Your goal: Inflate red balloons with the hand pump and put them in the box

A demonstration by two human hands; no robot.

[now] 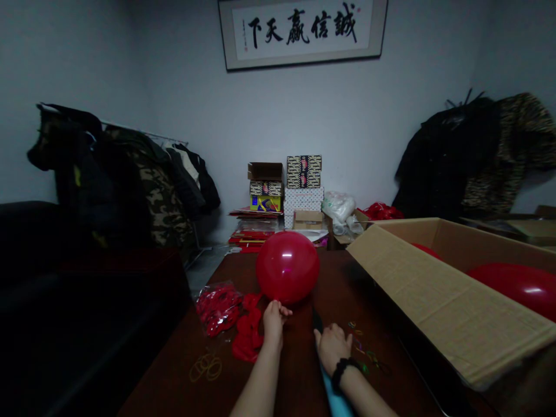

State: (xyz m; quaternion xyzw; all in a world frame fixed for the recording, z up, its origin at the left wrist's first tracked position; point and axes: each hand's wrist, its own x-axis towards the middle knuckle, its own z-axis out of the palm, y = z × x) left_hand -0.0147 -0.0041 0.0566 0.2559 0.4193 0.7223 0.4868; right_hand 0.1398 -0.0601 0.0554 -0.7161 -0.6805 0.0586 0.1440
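A round, inflated red balloon (287,267) stands above the dark table in front of me. My left hand (275,320) is closed at its lower end, with the fingers pinched around the neck. My right hand (333,347), a black band at the wrist, is lowered palm down with thumb and fingers apart. Partly under and beside it lies what looks like a balloon pump (333,399), blue with a black tip. Left of the balloon are limp red balloons (248,336) and a clear bag of more red ones (217,307).
Rubber bands lie at the left (206,367), and small coloured bands (369,356) lie right of my right hand. An open cardboard box (417,295) with red balloons (516,284) stands at the right. Stacked boxes (304,197) are by the back wall; a dark sofa (87,324) is left.
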